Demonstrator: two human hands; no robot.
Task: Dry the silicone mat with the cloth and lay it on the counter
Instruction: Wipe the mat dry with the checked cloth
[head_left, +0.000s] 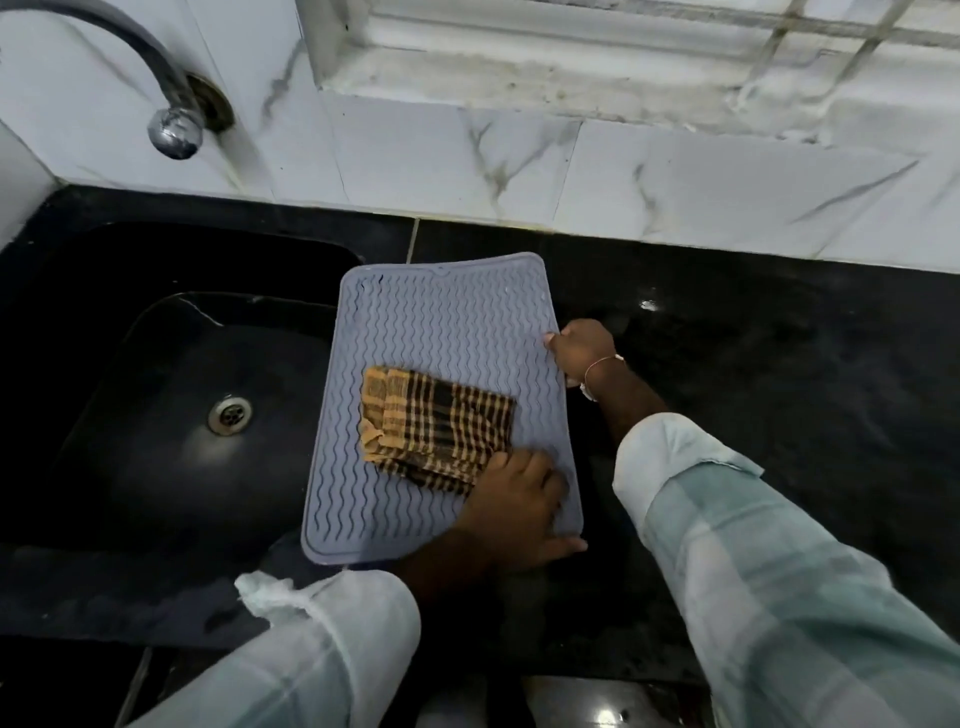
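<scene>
the grey mat lies across the sink rim and the counter, with the cloth on its near half. the left hand bears on the cloth's near right corner, fingers curled together. the right hand pinches the mat's right edge.

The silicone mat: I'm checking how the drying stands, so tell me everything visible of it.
The silicone mat is grey-blue, rectangular with rounded corners, a raised rim and wavy ridges. It lies ridged side up, partly over the sink, partly over the black counter. A folded checked cloth lies on it; the left hand rests on both, the right hand pinches its right edge.
</scene>
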